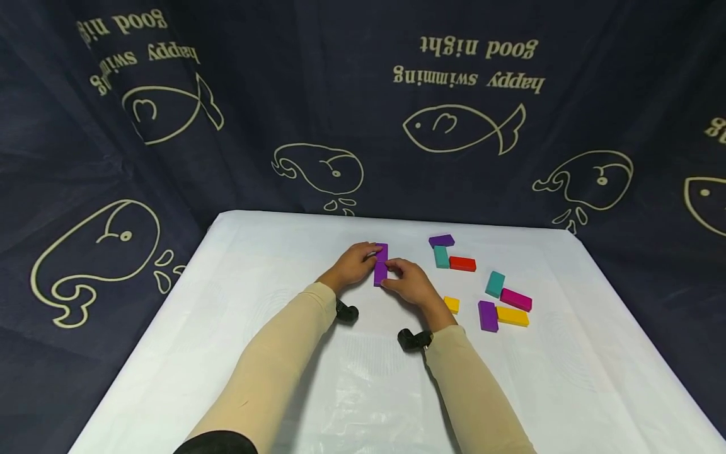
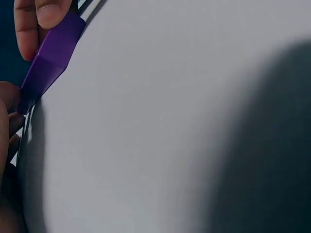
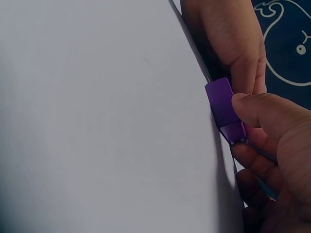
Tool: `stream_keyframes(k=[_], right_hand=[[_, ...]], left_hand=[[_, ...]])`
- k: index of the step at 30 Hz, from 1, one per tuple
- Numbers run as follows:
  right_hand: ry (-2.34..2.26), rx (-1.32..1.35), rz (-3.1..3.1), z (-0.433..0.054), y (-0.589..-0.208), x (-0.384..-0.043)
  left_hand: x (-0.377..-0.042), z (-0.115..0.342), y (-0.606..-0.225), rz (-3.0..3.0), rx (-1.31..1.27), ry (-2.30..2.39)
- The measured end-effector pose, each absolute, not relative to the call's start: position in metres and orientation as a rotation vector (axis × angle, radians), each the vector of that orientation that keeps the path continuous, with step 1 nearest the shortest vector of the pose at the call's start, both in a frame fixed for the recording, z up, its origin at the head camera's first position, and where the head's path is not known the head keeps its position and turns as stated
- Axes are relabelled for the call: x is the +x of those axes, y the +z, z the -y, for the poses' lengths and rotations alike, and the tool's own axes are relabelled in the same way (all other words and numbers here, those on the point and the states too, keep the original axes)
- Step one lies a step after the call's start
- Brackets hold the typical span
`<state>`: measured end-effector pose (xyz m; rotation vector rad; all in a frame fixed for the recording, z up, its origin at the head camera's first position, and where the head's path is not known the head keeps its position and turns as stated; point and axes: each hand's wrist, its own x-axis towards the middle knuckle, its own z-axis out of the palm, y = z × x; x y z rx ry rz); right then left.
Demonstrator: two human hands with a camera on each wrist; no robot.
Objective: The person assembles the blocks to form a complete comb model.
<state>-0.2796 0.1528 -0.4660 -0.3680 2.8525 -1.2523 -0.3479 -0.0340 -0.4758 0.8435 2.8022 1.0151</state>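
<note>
Two purple blocks (image 1: 380, 275) lie end to end in a line running away from me on the white table, between my hands. My left hand (image 1: 353, 263) holds the farther purple block (image 1: 382, 251) from the left side, fingers toward its far end. From the right, my right hand (image 1: 411, 282) pinches the nearer one, thumb at its near end and fingers by the seam. In the right wrist view the thumb (image 3: 257, 109) lies against a purple block (image 3: 222, 102). The left wrist view shows purple blocks (image 2: 53, 48) at its upper left, with fingertips at both ends.
Right of my hands lie a purple block (image 1: 441, 241), a teal block (image 1: 441, 257) and a red block (image 1: 462, 264). Nearer are teal (image 1: 495, 284), magenta (image 1: 516, 299), purple (image 1: 488, 316) and yellow (image 1: 512, 316) blocks. Another yellow block (image 1: 452, 304) sits beside my right wrist. Dark patterned cloth (image 1: 363, 113) hangs behind.
</note>
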Motion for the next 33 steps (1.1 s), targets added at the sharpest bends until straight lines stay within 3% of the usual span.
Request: stream_keyframes(k=[20, 33], right_hand=[[-1.3, -0.317, -2.839, -0.151, -0.469, -0.281], [-1.349, -0.334, -2.831, -0.153, -0.472, -0.28]], left_hand=[[-0.347, 0.041, -0.464, -2.754, 0.898, 1.013], [-0.322, 0.05, -0.459, -2.753, 1.101, 1.117]])
